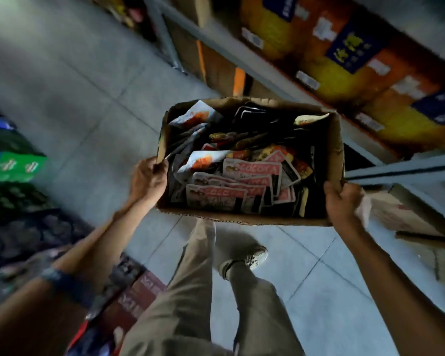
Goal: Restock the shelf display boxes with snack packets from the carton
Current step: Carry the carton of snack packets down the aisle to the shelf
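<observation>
Transport step: my left hand (147,179) and right hand (343,201) grip the carton (242,218) of snack packets (231,181); next, I judge, setting it by the shelf (267,65).

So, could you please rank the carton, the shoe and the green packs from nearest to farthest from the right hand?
1. Carton: gripped at its right edge by the right hand.
2. Shoe: on the floor, below the carton.
3. Green packs: far left.

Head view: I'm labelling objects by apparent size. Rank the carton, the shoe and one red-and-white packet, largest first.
1. carton
2. shoe, though it sits farther from the camera, so this ranking is unsure
3. red-and-white packet
</observation>
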`<state>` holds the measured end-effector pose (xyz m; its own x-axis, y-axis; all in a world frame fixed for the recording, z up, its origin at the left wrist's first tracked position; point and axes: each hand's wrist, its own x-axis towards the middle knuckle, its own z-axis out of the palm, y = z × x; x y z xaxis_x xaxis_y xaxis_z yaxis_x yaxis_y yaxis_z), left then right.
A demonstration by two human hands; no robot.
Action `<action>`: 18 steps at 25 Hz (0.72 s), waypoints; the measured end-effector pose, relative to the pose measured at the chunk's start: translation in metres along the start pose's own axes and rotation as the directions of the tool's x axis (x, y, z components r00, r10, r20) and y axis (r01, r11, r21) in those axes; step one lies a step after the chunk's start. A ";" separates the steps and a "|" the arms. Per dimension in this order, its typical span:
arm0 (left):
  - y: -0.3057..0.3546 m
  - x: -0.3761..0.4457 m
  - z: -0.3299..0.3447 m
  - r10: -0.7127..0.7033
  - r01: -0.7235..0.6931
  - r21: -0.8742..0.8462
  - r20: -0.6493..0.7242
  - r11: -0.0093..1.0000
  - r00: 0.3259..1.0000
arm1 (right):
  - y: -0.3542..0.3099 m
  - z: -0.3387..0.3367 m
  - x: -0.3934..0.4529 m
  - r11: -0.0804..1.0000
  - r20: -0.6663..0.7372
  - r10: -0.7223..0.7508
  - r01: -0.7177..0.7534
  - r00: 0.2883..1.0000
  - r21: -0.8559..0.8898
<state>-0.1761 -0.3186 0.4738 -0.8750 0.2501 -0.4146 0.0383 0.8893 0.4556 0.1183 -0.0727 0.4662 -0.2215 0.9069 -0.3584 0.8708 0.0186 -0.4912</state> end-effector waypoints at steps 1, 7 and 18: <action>-0.008 -0.003 -0.020 -0.022 0.023 0.009 -0.050 1.000 0.999 | -0.028 -0.004 -0.004 0.997 0.022 -0.044 0.045 0.999 -0.059; -0.103 0.009 -0.154 -0.202 0.159 -0.237 -0.170 0.958 0.964 | -0.212 0.048 -0.024 0.949 0.150 -0.262 0.283 0.953 -0.140; -0.226 0.082 -0.336 -0.306 0.181 -0.331 -0.379 0.926 0.873 | -0.477 0.180 -0.078 0.829 0.356 -0.507 0.557 0.785 -0.046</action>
<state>-0.4188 -0.6271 0.6016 -0.9588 -0.1987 -0.2030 -0.2825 0.7421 0.6078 -0.3587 -0.2283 0.5860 -0.7719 0.5526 -0.3144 0.6189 0.5397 -0.5707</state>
